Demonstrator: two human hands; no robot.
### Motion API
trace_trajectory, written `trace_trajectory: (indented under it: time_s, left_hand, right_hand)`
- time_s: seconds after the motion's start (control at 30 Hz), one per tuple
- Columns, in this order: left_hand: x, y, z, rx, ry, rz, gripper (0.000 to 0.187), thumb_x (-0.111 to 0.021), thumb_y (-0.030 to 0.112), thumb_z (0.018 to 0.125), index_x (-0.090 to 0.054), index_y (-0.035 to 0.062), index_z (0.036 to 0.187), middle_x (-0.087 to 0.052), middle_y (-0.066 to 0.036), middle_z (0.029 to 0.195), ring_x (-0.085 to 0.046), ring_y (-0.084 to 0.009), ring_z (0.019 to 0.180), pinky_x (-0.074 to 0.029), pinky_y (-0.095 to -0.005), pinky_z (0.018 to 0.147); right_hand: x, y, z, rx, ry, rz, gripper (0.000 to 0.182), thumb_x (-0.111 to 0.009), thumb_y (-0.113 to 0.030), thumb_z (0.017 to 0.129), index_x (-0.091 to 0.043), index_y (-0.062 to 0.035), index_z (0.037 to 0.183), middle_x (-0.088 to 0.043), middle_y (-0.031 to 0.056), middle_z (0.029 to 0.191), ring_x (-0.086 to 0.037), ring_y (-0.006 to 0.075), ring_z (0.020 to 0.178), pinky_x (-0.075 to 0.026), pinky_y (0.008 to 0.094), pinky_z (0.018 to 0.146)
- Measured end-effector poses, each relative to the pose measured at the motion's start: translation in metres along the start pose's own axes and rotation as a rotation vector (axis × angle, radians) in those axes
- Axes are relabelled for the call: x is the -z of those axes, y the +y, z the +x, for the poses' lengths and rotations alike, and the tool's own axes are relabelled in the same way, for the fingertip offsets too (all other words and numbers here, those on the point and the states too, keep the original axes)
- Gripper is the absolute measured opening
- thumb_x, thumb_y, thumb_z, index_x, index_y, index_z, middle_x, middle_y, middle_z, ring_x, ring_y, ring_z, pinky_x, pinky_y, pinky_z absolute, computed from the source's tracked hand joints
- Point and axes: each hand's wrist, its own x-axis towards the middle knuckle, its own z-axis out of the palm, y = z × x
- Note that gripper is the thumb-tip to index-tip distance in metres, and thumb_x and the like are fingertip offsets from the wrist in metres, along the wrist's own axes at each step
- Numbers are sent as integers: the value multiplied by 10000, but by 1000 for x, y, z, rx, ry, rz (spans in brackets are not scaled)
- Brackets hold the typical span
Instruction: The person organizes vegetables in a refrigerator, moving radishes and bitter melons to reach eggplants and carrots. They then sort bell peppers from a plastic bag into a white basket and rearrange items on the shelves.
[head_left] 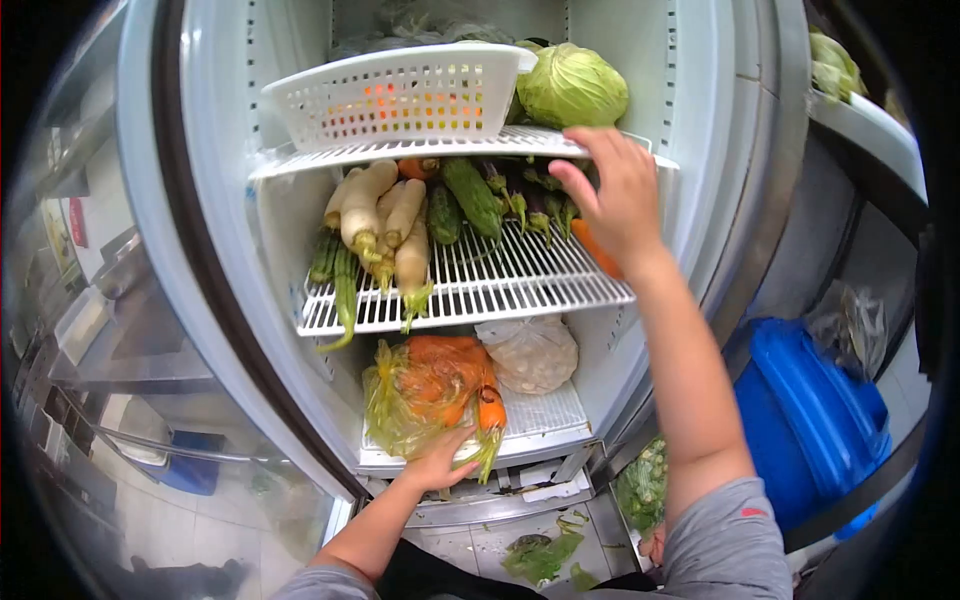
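Note:
My left hand [440,462] is low in the fridge, against the front of a clear plastic bag of carrots [437,365]. Its fingers are stretched out beside a loose carrot [491,408] with green stalks. Higher up, my right hand [612,190] rests its fingertips on the front edge of the upper wire shelf [440,146], thumb apart below it. A green cabbage [573,88] sits just above that hand. Beneath and behind it are eggplants [540,212] and another carrot [597,250], partly covered by the hand and wrist.
White radishes [368,208], cucumbers [472,198] and long green gourds [344,290] lie on the middle shelf [480,300]. A white basket [400,100] stands above. Beside the carrots is a bag of pale contents [530,352]. Leaf scraps [542,556] litter the floor; a blue bin [810,420] stands right.

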Motion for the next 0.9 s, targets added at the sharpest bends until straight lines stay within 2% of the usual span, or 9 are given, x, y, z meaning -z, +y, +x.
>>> trace_trajectory:
  time_s: [0.2, 0.3, 0.33, 0.5, 0.6, 0.67, 0.73, 0.8, 0.9]
  left_hand:
    - [12, 10, 10, 110, -124, -25, 768, -686, 356, 866, -340, 19, 1463, -455, -257, 1410, -442, -389, 1313, -342, -438, 1117]
    - [19, 27, 12, 136, -149, 102, 792, -695, 362, 852, -326, 21, 1465, -440, -257, 1418, -444, -401, 1304, -344, -442, 1117]
    - [18, 41, 10, 101, -60, 73, 772, -708, 321, 841, -339, 42, 1459, -453, -234, 1407, -451, -406, 1291, -361, -449, 1103]
    - [26, 146, 3, 101, 90, 13, 744, -736, 243, 808, -383, 53, 1435, -467, -201, 1376, -453, -409, 1280, -378, -454, 1092]
    - [72, 222, 12, 59, 121, -132, 700, -768, 190, 766, -453, 52, 1375, -497, -191, 1333, -479, -368, 1254, -385, -446, 1070]
    - [124, 245, 41, -153, 468, 65, 594, -758, 121, 721, -530, 69, 1267, -521, -171, 1267, -511, -336, 1188, -428, -438, 988]
    - [200, 255, 82, -225, 788, 262, 528, -719, 67, 700, -549, 81, 1200, -529, -167, 1217, -525, -329, 1139, -445, -429, 926]
    - [279, 257, 114, -209, 957, 415, 540, -689, 37, 695, -524, 67, 1208, -507, -178, 1208, -508, -360, 1150, -414, -462, 990]
    - [371, 255, 159, -52, 946, 602, 609, -757, 122, 750, -487, 78, 1294, -405, -219, 1396, -393, -418, 1295, -333, -520, 1074]
  right_hand:
    - [-28, -3, -2, -106, 203, -2, 333, -652, -469, 872, -682, -148, 953, -614, 3, 841, -567, 209, 811, -349, 361, 824]
    - [-24, -6, -1, -172, 150, 21, 340, -651, -464, 877, -690, -140, 972, -634, 0, 873, -568, 199, 837, -341, 352, 865]
    - [-19, -6, -1, -183, 98, 19, 330, -648, -447, 883, -695, -143, 1002, -637, 11, 914, -572, 204, 863, -340, 352, 877]
    - [5, -11, 10, -264, -114, 76, 281, -704, -263, 814, -696, -135, 1064, -655, 38, 1018, -596, 225, 949, -359, 372, 924]
    - [12, -14, 16, -341, -163, 140, 263, -696, -237, 813, -697, -134, 1055, -658, 39, 1026, -604, 233, 986, -361, 373, 932]
    - [15, -16, 20, -363, -191, 159, 273, -687, -212, 815, -686, -132, 1076, -654, 42, 1052, -600, 234, 1026, -363, 384, 940]
    - [20, -18, 23, -386, -248, 149, 299, -678, -193, 817, -668, -127, 1108, -648, 50, 1095, -589, 235, 1054, -361, 398, 954]
    - [27, -18, 24, -401, -303, 167, 354, -663, -171, 820, -632, -121, 1168, -630, 66, 1162, -575, 243, 1120, -352, 422, 1001]
    - [40, -17, 32, -401, -478, 188, 455, -655, -147, 811, -567, -112, 1256, -597, 84, 1238, -535, 259, 1229, -322, 458, 1083]
